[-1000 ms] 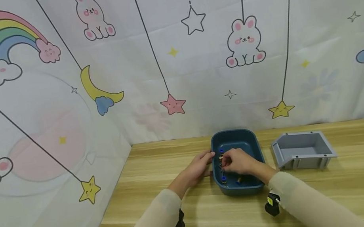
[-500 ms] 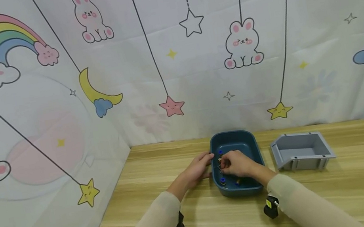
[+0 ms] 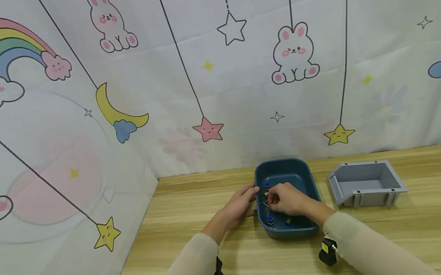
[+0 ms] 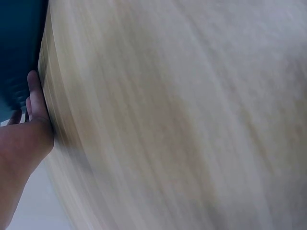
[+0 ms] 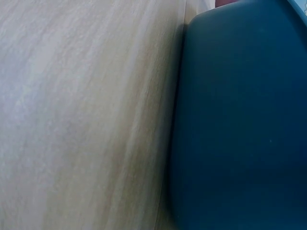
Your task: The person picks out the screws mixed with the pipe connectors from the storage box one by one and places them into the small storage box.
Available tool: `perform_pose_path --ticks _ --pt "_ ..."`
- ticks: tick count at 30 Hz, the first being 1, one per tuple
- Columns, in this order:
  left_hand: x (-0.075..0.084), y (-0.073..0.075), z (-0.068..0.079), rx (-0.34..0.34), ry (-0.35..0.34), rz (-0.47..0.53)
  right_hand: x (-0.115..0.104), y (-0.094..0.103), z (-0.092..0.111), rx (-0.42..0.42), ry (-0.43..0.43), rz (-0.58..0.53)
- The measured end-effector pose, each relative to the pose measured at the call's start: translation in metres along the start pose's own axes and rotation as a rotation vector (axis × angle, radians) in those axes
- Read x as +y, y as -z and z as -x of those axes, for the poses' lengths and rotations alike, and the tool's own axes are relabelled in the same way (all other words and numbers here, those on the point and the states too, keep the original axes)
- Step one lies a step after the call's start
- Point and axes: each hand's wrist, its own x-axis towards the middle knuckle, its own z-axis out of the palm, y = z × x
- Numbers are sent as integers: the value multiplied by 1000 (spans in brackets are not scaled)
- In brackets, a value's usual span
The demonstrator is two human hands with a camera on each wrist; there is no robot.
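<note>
Fittings [image 3: 270, 220] in tray [image 3: 280, 167] nr bin [image 3: 373, 199], curled R grip [image 3: 286, 197] blocking view, hold unclear; L grip [image 3: 239, 206] outstretched.

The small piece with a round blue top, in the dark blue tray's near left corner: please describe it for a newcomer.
On the wood-grain table, find the dark blue rectangular tray. In its near left corner is the small piece with a round blue top. It sits nearer than the other blue-topped piece, and left of the brass-and-blue one.
</note>
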Motion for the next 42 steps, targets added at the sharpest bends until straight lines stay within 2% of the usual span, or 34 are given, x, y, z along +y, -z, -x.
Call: perform_pose_path --ticks 42 --pt "-2 1 -2 9 -5 -22 -1 0 1 -25 -42 17"
